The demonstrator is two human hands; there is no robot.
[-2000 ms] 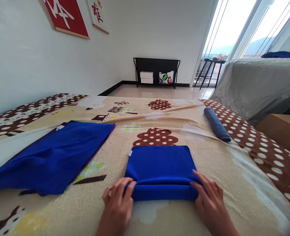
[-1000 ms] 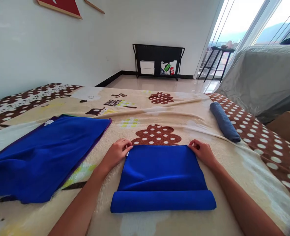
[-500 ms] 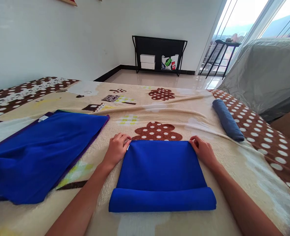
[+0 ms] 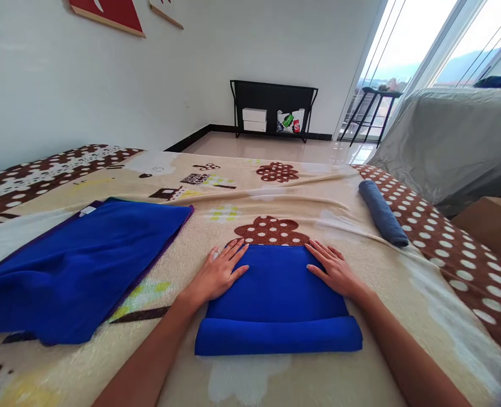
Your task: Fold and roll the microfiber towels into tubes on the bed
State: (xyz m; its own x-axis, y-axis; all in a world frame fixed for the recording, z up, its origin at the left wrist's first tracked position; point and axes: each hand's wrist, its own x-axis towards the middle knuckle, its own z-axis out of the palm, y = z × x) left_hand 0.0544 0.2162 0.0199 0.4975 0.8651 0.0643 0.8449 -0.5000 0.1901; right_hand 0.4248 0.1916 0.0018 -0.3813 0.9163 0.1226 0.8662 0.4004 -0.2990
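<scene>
A blue cloth [image 4: 278, 288] lies in front of me, its near end wound into a thick roll and its far part flat. My left hand [image 4: 223, 271] rests palm down on the far left corner, fingers spread. On the far right corner lies my right hand [image 4: 332, 267], also flat with its fingers apart. Off to the left, a larger blue cloth [image 4: 81, 260] with purple edging and a white label is spread out, slightly wrinkled. A rolled grey-blue cloth [image 4: 383, 213] lies at the right, away from both hands.
Everything lies on a patterned cream and brown blanket [image 4: 314, 373]. Beyond its far edge, a black rack [image 4: 273, 104] stands by the wall. A covered bulky piece [image 4: 454, 135], a cardboard box [image 4: 490, 226] and a black stool [image 4: 375, 104] are at the right.
Both hands have let go of the pinched far corners of the blue cloth and now press flat on it, fingers spread. The view has tilted up slightly.
</scene>
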